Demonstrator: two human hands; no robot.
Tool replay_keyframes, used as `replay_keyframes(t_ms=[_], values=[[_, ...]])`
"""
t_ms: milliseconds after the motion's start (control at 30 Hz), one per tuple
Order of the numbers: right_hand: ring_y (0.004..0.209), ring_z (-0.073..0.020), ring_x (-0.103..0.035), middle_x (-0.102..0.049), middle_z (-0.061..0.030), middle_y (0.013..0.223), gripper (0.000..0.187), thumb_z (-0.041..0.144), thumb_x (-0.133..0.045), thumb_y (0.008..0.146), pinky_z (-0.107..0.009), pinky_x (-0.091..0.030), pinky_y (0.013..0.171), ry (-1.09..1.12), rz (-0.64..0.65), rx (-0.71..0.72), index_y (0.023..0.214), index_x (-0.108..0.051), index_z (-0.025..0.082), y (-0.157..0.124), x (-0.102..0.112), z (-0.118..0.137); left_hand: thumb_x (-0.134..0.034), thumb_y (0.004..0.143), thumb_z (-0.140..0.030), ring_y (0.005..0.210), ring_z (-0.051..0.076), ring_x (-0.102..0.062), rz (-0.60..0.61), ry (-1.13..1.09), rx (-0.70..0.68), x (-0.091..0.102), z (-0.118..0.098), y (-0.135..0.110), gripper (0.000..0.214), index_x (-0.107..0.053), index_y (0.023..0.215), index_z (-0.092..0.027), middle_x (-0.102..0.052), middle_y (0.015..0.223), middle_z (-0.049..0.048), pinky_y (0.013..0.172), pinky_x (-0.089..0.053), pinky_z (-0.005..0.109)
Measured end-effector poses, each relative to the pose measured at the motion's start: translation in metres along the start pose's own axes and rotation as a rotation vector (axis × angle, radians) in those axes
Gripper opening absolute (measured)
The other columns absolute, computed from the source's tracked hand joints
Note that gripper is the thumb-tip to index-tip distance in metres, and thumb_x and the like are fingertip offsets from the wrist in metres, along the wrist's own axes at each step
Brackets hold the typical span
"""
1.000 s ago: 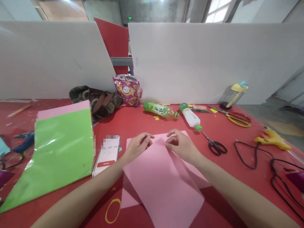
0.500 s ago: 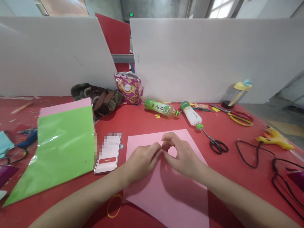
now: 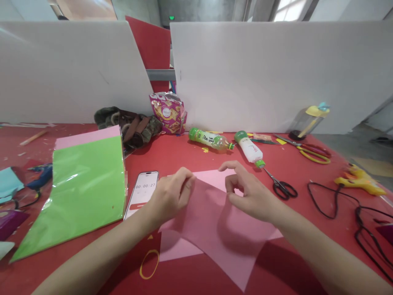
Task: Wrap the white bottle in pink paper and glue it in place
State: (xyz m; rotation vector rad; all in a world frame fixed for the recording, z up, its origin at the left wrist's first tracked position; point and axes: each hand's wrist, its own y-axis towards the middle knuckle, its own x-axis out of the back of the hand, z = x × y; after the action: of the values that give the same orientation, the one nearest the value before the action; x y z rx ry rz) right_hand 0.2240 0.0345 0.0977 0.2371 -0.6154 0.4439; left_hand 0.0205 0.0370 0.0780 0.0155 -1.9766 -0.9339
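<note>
A pink paper sheet (image 3: 202,217) is raised and skewed over a second pink sheet (image 3: 178,248) lying on the red table. My left hand (image 3: 170,198) pinches the upper sheet near its top left. Over the right part of the paper hovers my right hand (image 3: 250,190), fingers curved and apart, nothing visible in them. A phone (image 3: 144,189) with a running timer lies left of the paper, partly covered by my left hand and forearm. Black-handled scissors (image 3: 283,188) rest right of my right hand.
Left is a packet of green sheets (image 3: 89,180). Behind the paper lie a tea bottle (image 3: 211,140) and a white glue bottle (image 3: 250,149). A snack bag (image 3: 168,112) stands against white panels (image 3: 260,78). A yellow glue gun (image 3: 359,182) and its cord sit right.
My left hand has moved left, pulling the upper pink sheet askew and uncovering the sheet below. My right hand has moved right, away from my left.
</note>
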Motion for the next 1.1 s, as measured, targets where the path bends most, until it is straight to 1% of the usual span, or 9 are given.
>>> replay_keyframes(t_ms=[167, 300, 400, 467, 533, 633, 733, 833, 1100], values=[[0.05, -0.0083, -0.045, -0.045, 0.0082, 0.055, 0.051, 0.006, -0.039, 0.065, -0.019, -0.035, 0.048, -0.084, 0.02, 0.009, 0.111, -0.033, 0.026, -0.002, 0.018, 0.001, -0.039, 0.083, -0.02, 0.039, 0.006, -0.042, -0.095, 0.08, 0.117, 0.013, 0.007, 0.008, 0.016, -0.046, 0.069, -0.017, -0.046, 0.048, -0.0065, 0.043, -0.033, 0.017], [0.053, -0.009, -0.048, -0.05, 0.0065, 0.059, 0.052, 0.005, -0.04, 0.067, -0.02, -0.04, 0.05, -0.323, -0.098, 0.181, 0.115, -0.035, 0.026, -0.002, 0.019, 0.0, -0.038, 0.084, -0.023, 0.045, 0.009, -0.048, 0.056, 0.132, 0.151, 0.017, 0.012, 0.013, 0.017, -0.048, 0.071, -0.016, -0.053, 0.054, -0.0037, 0.048, -0.038, 0.021], [0.055, -0.0107, -0.049, -0.053, 0.0035, 0.061, 0.046, 0.003, -0.037, 0.072, -0.023, -0.042, 0.054, -0.592, -0.235, 0.426, 0.114, -0.038, 0.023, -0.002, 0.014, 0.001, -0.041, 0.083, -0.024, 0.077, 0.02, -0.058, 0.102, 0.245, 0.049, 0.014, 0.009, 0.012, 0.016, -0.053, 0.083, -0.013, -0.063, 0.082, 0.008, 0.068, -0.044, 0.032], [0.058, -0.012, -0.049, -0.054, 0.0018, 0.061, 0.044, 0.002, -0.035, 0.076, -0.024, -0.042, 0.055, -0.738, -0.265, 0.578, 0.115, -0.039, 0.021, -0.003, 0.009, 0.003, -0.044, 0.082, -0.021, 0.106, 0.03, -0.047, 0.043, 0.372, -0.062, 0.008, 0.003, 0.007, 0.021, -0.053, 0.097, -0.01, -0.056, 0.111, 0.0154, 0.087, -0.034, 0.047], [0.062, -0.0132, -0.049, -0.055, 0.0006, 0.062, 0.042, 0.003, -0.035, 0.079, -0.025, -0.042, 0.058, -0.822, -0.254, 0.673, 0.116, -0.04, 0.021, -0.005, 0.004, 0.007, -0.043, 0.081, -0.015, 0.114, 0.032, -0.039, 0.02, 0.426, -0.148, 0.001, -0.007, 0.0, 0.022, -0.053, 0.1, -0.012, -0.052, 0.119, 0.013, 0.094, -0.023, 0.055], [0.065, -0.0141, -0.048, -0.055, 0.0001, 0.063, 0.04, 0.004, -0.04, 0.079, -0.028, -0.042, 0.061, -0.88, -0.247, 0.765, 0.114, -0.044, 0.023, -0.011, -0.005, 0.015, -0.037, 0.082, -0.009, 0.108, 0.023, -0.046, 0.114, 0.298, -0.293, -0.009, -0.023, -0.012, 0.024, -0.053, 0.099, -0.014, -0.059, 0.108, 0.0074, 0.098, -0.019, 0.05], [0.061, -0.0137, -0.043, -0.053, 0.0003, 0.062, 0.041, 0.003, -0.042, 0.077, -0.028, -0.042, 0.06, -0.913, -0.248, 0.809, 0.11, -0.049, 0.026, -0.016, -0.012, 0.024, -0.032, 0.083, -0.01, 0.09, 0.016, -0.054, 0.09, 0.191, -0.312, -0.01, -0.033, -0.018, 0.024, -0.055, 0.087, -0.017, -0.064, 0.083, -0.0001, 0.101, -0.017, 0.045], [0.056, -0.0132, -0.036, -0.048, 0.0008, 0.058, 0.045, 0.001, -0.04, 0.075, -0.028, -0.039, 0.057, -0.876, -0.216, 0.785, 0.108, -0.052, 0.029, -0.019, -0.013, 0.029, -0.028, 0.083, -0.008, 0.065, 0.012, -0.054, 0.057, 0.192, -0.339, -0.005, -0.035, -0.017, 0.028, -0.053, 0.074, -0.017, -0.059, 0.061, -0.0036, 0.098, -0.023, 0.043], [0.054, -0.0127, -0.037, -0.044, 0.0023, 0.057, 0.047, 0.0, -0.034, 0.077, -0.025, -0.039, 0.056, -0.793, -0.162, 0.652, 0.117, -0.041, 0.023, -0.017, 0.007, 0.017, -0.036, 0.081, -0.004, 0.06, 0.011, -0.055, -0.034, 0.304, -0.376, 0.013, -0.021, -0.006, 0.021, -0.055, 0.081, -0.013, -0.061, 0.063, -0.0008, 0.086, -0.036, 0.041]])
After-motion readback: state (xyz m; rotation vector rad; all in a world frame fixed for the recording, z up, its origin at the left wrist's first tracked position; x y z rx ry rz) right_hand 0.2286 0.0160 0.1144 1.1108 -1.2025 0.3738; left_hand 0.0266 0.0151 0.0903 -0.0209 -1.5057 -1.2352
